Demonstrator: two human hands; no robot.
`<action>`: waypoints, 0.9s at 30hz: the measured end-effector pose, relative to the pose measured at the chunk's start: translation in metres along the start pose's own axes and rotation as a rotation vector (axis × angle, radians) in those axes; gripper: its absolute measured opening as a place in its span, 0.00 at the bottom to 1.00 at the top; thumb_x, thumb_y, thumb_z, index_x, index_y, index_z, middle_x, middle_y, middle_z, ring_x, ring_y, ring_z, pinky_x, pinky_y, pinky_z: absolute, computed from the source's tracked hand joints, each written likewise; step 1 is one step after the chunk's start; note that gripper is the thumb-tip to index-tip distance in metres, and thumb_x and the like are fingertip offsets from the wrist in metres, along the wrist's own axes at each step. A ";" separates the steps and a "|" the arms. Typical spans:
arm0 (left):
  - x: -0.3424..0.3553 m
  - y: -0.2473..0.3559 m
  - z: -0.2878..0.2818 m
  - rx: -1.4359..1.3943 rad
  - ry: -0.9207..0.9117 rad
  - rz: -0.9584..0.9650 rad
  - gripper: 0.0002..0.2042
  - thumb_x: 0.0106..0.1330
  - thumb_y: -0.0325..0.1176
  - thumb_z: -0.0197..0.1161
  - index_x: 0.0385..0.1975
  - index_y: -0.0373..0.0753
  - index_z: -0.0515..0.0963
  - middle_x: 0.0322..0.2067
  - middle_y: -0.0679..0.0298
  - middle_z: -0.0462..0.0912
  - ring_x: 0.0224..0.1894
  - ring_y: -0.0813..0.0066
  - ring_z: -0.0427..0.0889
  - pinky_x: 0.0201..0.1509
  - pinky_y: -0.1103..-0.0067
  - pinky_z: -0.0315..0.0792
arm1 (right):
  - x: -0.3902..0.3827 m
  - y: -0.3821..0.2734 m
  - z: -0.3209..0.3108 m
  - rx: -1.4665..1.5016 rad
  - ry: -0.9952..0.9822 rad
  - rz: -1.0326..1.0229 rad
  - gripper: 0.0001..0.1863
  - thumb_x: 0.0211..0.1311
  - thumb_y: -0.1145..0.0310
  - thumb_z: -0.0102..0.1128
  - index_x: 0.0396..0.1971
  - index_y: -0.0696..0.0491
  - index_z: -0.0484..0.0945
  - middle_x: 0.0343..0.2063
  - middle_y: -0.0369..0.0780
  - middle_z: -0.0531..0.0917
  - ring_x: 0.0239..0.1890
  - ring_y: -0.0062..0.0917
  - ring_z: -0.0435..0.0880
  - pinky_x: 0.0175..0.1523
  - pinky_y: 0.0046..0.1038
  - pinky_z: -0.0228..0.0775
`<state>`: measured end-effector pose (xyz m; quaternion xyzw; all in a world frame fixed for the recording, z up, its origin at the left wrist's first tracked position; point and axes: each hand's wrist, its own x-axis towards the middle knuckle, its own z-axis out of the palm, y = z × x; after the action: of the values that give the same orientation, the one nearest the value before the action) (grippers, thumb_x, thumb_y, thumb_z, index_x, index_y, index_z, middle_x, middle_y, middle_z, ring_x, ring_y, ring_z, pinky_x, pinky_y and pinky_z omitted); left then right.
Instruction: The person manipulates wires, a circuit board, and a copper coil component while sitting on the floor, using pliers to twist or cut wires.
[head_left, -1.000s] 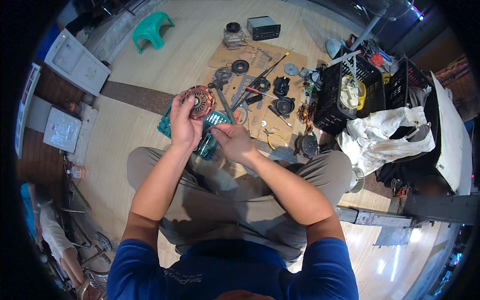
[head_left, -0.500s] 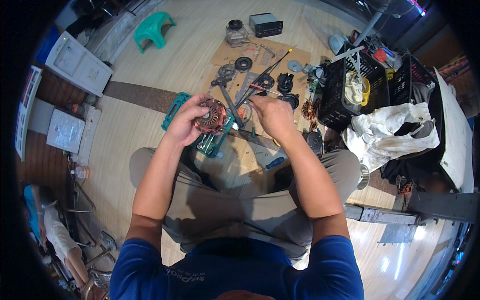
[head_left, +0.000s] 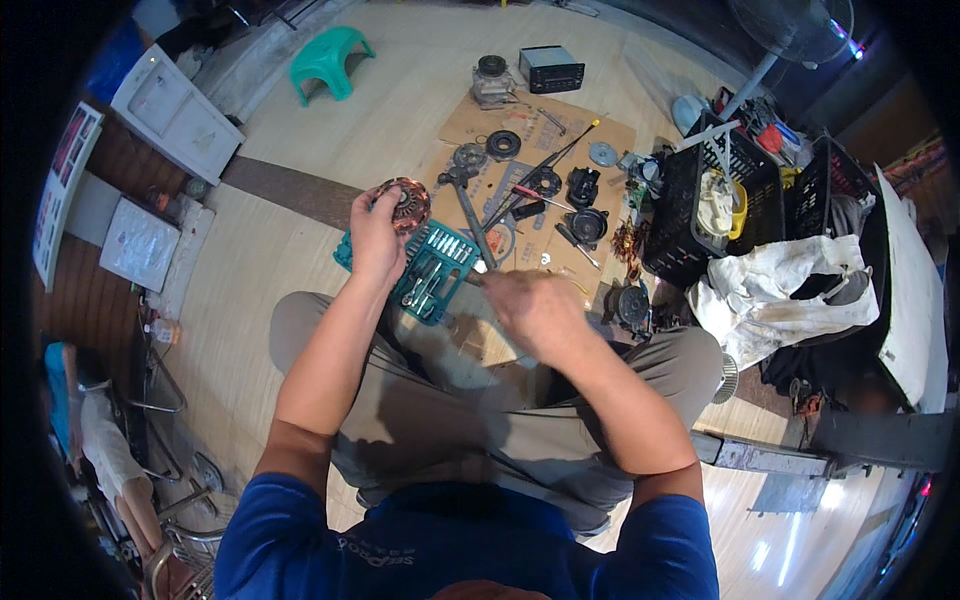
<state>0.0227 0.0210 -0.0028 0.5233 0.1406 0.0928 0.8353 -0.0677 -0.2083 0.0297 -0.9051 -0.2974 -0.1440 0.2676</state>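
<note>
My left hand grips a round copper-wound motor core, thumb over its face and fingers behind it. My right hand is smeared by motion and hovers near the handle end of a hammer, fingers curled. Whether it holds anything I cannot make out. Below the motor core lies an open green socket set case with shiny sockets and tools in it. A red-handled screwdriver lies on the cardboard beyond my right hand, beside long thin black rods.
Flattened cardboard carries black round parts, a ring and copper wire scraps. Black crates and a white cloth stand right. A green stool is far left; a car radio sits at the back.
My right hand has come back toward me, away from the red screwdriver, to the hammer's handle end. The motor core has tilted in my left hand. The view has shifted slightly.
</note>
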 end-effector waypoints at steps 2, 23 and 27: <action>0.004 0.003 -0.006 -0.102 -0.044 -0.009 0.12 0.64 0.29 0.56 0.43 0.31 0.66 0.38 0.53 0.78 0.36 0.65 0.82 0.36 0.67 0.81 | -0.006 -0.007 0.017 0.085 -0.070 -0.061 0.02 0.53 0.72 0.54 0.25 0.53 0.73 0.19 0.43 0.79 0.24 0.38 0.80 0.28 0.37 0.72; -0.017 0.026 0.000 -0.099 -0.577 -0.319 0.19 0.63 0.35 0.53 0.52 0.33 0.66 0.47 0.49 0.76 0.47 0.59 0.80 0.48 0.64 0.77 | 0.023 0.038 0.011 0.989 -0.437 0.344 0.34 0.61 0.62 0.61 0.62 0.62 0.60 0.56 0.49 0.72 0.58 0.26 0.70 0.61 0.24 0.60; -0.028 0.018 0.010 -0.129 -0.597 -0.365 0.17 0.64 0.29 0.51 0.51 0.28 0.65 0.44 0.50 0.77 0.44 0.61 0.81 0.49 0.67 0.78 | 0.027 0.024 0.026 0.991 -0.344 0.358 0.20 0.65 0.69 0.55 0.54 0.63 0.70 0.36 0.42 0.83 0.40 0.19 0.78 0.46 0.22 0.70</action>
<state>-0.0006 0.0124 0.0214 0.4399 -0.0248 -0.2061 0.8737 -0.0292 -0.1975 0.0102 -0.7179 -0.2105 0.2109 0.6292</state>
